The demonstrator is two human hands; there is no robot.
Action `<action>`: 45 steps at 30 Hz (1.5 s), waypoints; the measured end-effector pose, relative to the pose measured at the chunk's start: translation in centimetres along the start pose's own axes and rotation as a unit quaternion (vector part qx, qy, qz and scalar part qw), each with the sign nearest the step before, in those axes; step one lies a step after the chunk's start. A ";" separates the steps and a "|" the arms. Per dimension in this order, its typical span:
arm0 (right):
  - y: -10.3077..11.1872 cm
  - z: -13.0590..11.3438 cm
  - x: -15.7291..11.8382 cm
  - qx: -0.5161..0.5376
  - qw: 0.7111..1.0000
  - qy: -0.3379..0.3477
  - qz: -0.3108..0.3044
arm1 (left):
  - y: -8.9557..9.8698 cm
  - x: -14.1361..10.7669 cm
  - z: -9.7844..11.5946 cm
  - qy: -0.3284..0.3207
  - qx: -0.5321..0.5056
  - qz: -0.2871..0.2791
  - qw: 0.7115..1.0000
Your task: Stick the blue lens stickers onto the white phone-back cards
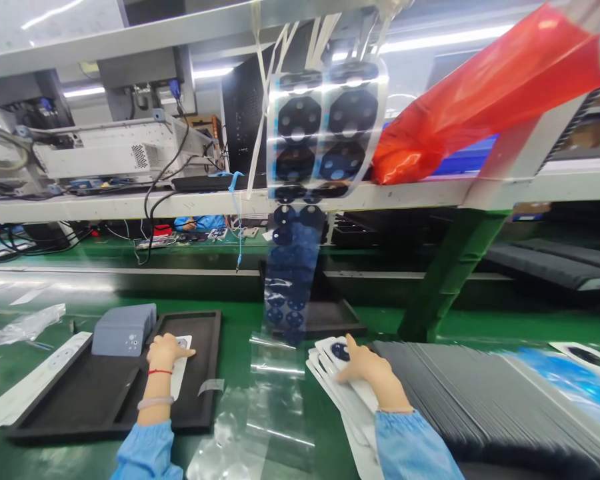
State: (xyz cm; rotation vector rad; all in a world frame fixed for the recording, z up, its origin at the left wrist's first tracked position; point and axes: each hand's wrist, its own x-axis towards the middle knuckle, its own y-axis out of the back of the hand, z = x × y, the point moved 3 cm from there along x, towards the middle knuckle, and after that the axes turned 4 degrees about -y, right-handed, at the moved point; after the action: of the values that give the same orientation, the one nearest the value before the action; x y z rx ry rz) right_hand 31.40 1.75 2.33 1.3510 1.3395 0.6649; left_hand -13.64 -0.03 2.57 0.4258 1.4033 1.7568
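My left hand is over the right compartment of a black tray, its fingers curled on a white phone back cover and its thumb pointing right. A row of grey phone back covers leans in the tray's far left part. My right hand grips the top of a fanned stack of white phone back covers, beside a dark round sticker on the uppermost one. Between my hands, a clear film strip with dark round stickers hangs from its roll down to the bench.
A long row of grey panels lies right of my right hand. Clear plastic film covers the front middle. A green-wrapped post rises behind, below a shelf and a red plastic bag.
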 end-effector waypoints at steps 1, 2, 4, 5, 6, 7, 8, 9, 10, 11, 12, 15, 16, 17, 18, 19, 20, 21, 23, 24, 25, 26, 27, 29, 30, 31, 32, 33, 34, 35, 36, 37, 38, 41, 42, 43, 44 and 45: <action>-0.4 0.2 0.5 0.005 1.000 0.002 -0.004 | -0.1 0.6 -0.8 0.017 0.013 0.007 1.000; -0.7 0.3 0.8 0.013 1.000 0.007 -0.003 | -0.3 1.2 -1.4 0.027 0.022 0.013 0.999; -1.1 0.2 1.3 0.037 0.999 0.031 0.008 | -0.8 2.2 -2.2 0.035 0.030 0.023 0.999; -1.3 0.1 1.4 0.054 0.997 0.049 0.015 | -1.1 2.6 -2.4 0.034 0.029 0.027 0.999; -1.4 -0.1 1.6 0.075 0.994 0.071 0.021 | -1.4 3.1 -2.6 0.031 0.026 0.028 0.999; -1.6 -0.4 1.7 0.098 0.990 0.094 0.025 | -1.7 3.5 -2.7 0.028 0.021 0.028 0.999; -1.9 -0.7 1.8 0.123 0.985 0.116 0.027 | -1.9 3.9 -2.7 0.026 0.016 0.028 0.999; -2.3 -1.1 2.0 0.149 0.979 0.137 0.029 | -2.1 4.3 -2.8 0.028 0.011 0.029 0.999; -2.8 -1.6 2.2 0.175 0.972 0.155 0.030 | -2.3 4.7 -2.9 0.032 0.006 0.030 0.999; -3.4 -2.1 2.5 0.202 0.964 0.171 0.033 | -2.4 5.0 -3.0 0.039 0.001 0.031 0.999; -4.0 -2.6 2.7 0.228 0.955 0.184 0.037 | -2.5 5.3 -3.2 0.047 -0.005 0.032 0.998; -5.9 -4.1 3.4 0.303 0.928 0.211 0.052 | -2.6 6.0 -3.9 0.055 -0.031 0.026 0.998; -6.5 -4.5 3.6 0.326 0.918 0.219 0.056 | -2.6 6.2 -4.1 0.055 -0.038 0.023 0.997; -7.0 -4.8 3.7 0.347 0.908 0.228 0.058 | -2.6 6.4 -4.3 0.056 -0.043 0.023 0.997; -7.4 -5.1 3.8 0.365 0.898 0.239 0.060 | -2.6 6.5 -4.4 0.059 -0.044 0.024 0.997; -7.7 -5.3 3.8 0.381 0.888 0.249 0.062 | -2.6 6.6 -4.5 0.064 -0.041 0.027 0.997; -7.9 -5.5 3.8 0.395 0.880 0.258 0.063 | -2.7 6.6 -4.5 0.069 -0.037 0.029 0.997; -8.2 -5.6 3.8 0.407 0.872 0.266 0.063 | -2.8 6.6 -4.5 0.072 -0.034 0.030 0.996; -8.5 -5.8 3.7 0.427 0.860 0.272 0.059 | -3.0 6.4 -4.3 0.074 -0.031 0.029 0.996; -8.6 -5.8 3.7 0.435 0.856 0.273 0.057 | -3.1 6.3 -4.1 0.074 -0.031 0.030 0.996; -8.7 -5.9 3.7 0.442 0.852 0.273 0.054 | -3.2 6.2 -4.0 0.073 -0.032 0.033 0.996; -8.7 -5.9 3.7 0.448 0.849 0.274 0.052 | -3.3 6.0 -3.8 0.074 -0.033 0.037 0.996; -8.7 -6.0 3.6 0.453 0.847 0.274 0.050 | -3.3 5.9 -3.7 0.077 -0.033 0.042 0.996; -8.7 -6.1 3.5 0.460 0.843 0.275 0.045 | -3.4 5.6 -3.5 0.084 -0.036 0.050 0.995; -8.6 -6.1 3.5 0.462 0.842 0.275 0.043 | -3.3 5.4 -3.4 0.088 -0.039 0.053 0.994; -8.6 -6.2 3.4 0.464 0.841 0.276 0.040 | -3.3 5.3 -3.4 0.091 -0.043 0.054 0.994; -8.5 -6.2 3.3 0.465 0.840 0.276 0.038 | -3.2 5.2 -3.4 0.091 -0.047 0.054 0.993; -8.4 -6.3 3.2 0.465 0.840 0.277 0.037 | -3.1 5.1 -3.4 0.088 -0.052 0.052 0.993; -8.3 -6.3 3.0 0.466 0.839 0.279 0.037 | -2.9 5.0 -3.4 0.083 -0.058 0.050 0.994; -8.3 -6.4 2.9 0.467 0.838 0.280 0.037 | -2.7 4.9 -3.4 0.076 -0.065 0.048 0.994; -8.2 -6.4 2.8 0.468 0.837 0.281 0.038 | -2.5 4.8 -3.5 0.069 -0.073 0.046 0.994; -8.1 -6.5 2.6 0.469 0.835 0.283 0.039 | -2.2 4.6 -3.6 0.060 -0.083 0.044 0.994; -8.0 -6.5 2.5 0.471 0.834 0.284 0.041 | -1.9 4.5 -3.6 0.049 -0.097 0.041 0.993; -7.6 -6.6 2.1 0.476 0.829 0.290 0.048 | -0.9 4.0 -3.1 -0.003 -0.160 0.019 0.987; -7.4 -6.7 2.0 0.475 0.828 0.292 0.050 | -0.6 3.7 -2.6 -0.027 -0.189 0.009 0.982; -7.2 -6.7 1.9 0.474 0.828 0.296 0.052 | -0.3 3.3 -1.9 -0.052 -0.221 -0.001 0.974; -6.9 -6.8 1.8 0.472 0.827 0.300 0.055 | 0.0 2.7 -1.1 -0.080 -0.256 -0.014 0.963; -6.7 -6.8 1.6 0.469 0.827 0.305 0.058 | 0.1 2.1 0.0 -0.109 -0.293 -0.030 0.949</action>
State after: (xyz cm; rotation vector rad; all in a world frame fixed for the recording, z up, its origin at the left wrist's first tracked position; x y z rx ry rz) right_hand 23.21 3.89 -2.37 2.1102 2.2961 0.5409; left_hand -14.94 1.55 2.23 0.2355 0.6819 1.9056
